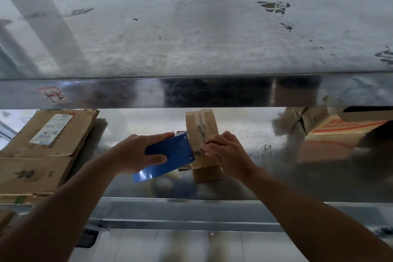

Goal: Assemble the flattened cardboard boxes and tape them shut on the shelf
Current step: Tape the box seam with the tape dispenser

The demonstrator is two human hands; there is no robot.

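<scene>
A small assembled cardboard box [202,125] stands on the metal shelf [255,134] at the middle, with a taped seam running down its top face. My left hand [138,153] grips a blue tape dispenser [170,155], whose front edge is against the box's left side near the seam. My right hand [225,151] rests on the box's near right part, fingers curled, pinching at the tape by the dispenser's blade. The box's lower front shows below my hands.
A stack of flattened cardboard boxes [38,151] with a white label lies on the shelf at the left. More boxes, one with red print [344,127], sit at the right. An upper metal shelf [191,91] overhangs just above the work area.
</scene>
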